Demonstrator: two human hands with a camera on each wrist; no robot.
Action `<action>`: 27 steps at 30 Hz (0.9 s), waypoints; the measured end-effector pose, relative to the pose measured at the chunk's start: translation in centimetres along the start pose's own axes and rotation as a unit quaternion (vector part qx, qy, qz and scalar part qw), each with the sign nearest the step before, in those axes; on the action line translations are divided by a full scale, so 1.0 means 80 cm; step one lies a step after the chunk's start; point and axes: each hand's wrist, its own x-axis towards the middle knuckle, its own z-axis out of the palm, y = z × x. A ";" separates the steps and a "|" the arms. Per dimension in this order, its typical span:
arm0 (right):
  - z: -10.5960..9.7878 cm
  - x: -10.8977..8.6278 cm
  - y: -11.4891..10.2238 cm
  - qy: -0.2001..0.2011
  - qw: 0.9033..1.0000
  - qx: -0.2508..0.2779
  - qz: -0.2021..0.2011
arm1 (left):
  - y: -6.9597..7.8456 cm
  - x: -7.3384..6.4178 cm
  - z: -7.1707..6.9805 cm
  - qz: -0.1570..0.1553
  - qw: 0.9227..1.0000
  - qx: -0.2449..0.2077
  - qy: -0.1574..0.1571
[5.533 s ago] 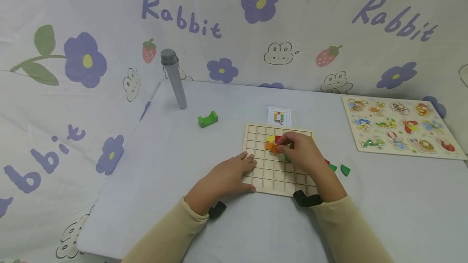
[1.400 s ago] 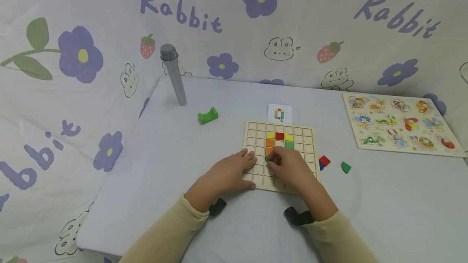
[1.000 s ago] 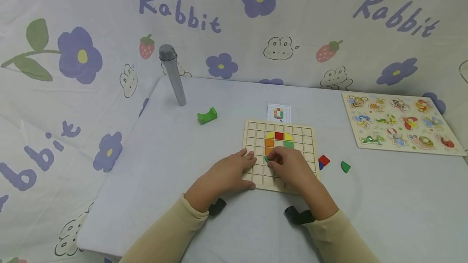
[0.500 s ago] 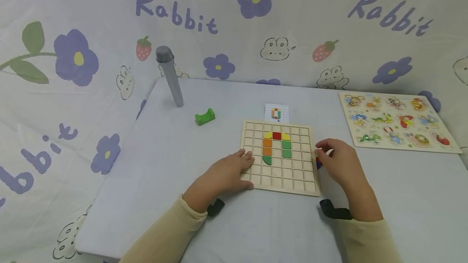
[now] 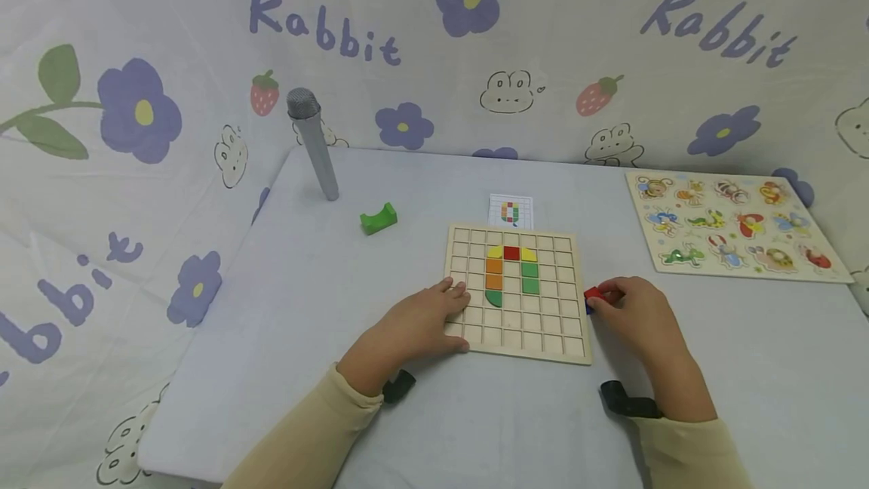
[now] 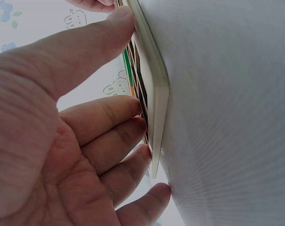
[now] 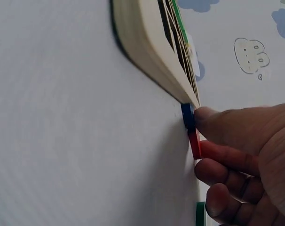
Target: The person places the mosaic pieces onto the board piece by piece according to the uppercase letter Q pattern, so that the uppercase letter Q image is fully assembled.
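My left hand (image 5: 417, 327) rests with extended fingers on the left edge of the wooden grid board (image 5: 543, 323); its fingertips touch the rim in the left wrist view. On the board, yellow, red, orange and green tiles form an arch, with a green quarter-round tile (image 5: 495, 298) at the foot of its left column. Right of the board, my right hand (image 5: 634, 315) pinches a red square tile (image 5: 594, 293) between thumb and fingers. A blue tile (image 7: 187, 117) lies under the thumb, against the board's edge. Another green tile (image 7: 200, 214) is behind the hand, hidden in the head view.
A pattern card (image 5: 511, 211) lies behind the board. A green arched block (image 5: 379, 219) and a standing grey microphone (image 5: 315, 146) are at the back left. At the back right lies an insect puzzle board (image 5: 736, 229). A printed cloth hangs behind.
The orange tile and then the green quarter-round were let go on the board. My right hand has moved right, off the board, to the red tile. The left hand has stayed put.
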 end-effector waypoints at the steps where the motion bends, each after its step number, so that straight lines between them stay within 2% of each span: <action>1: 0.002 0.001 -0.001 0.000 1.000 -0.001 0.001 | 0.000 0.000 0.000 0.000 1.000 0.000 0.000; 12: 0.006 0.000 -0.008 0.003 0.999 0.023 0.039 | 0.001 -0.003 -0.002 -0.004 1.000 -0.006 -0.003; 19: 0.004 -0.003 -0.019 0.035 0.997 0.044 0.049 | 0.002 -0.004 -0.004 -0.006 1.000 -0.006 -0.006; 23: 0.002 -0.002 -0.041 0.043 0.996 0.072 0.027 | 0.001 -0.004 -0.004 -0.007 1.000 -0.007 -0.004; 27: 0.014 0.000 -0.071 0.000 0.995 0.092 -0.027 | 0.000 -0.004 -0.003 -0.007 1.000 -0.008 -0.003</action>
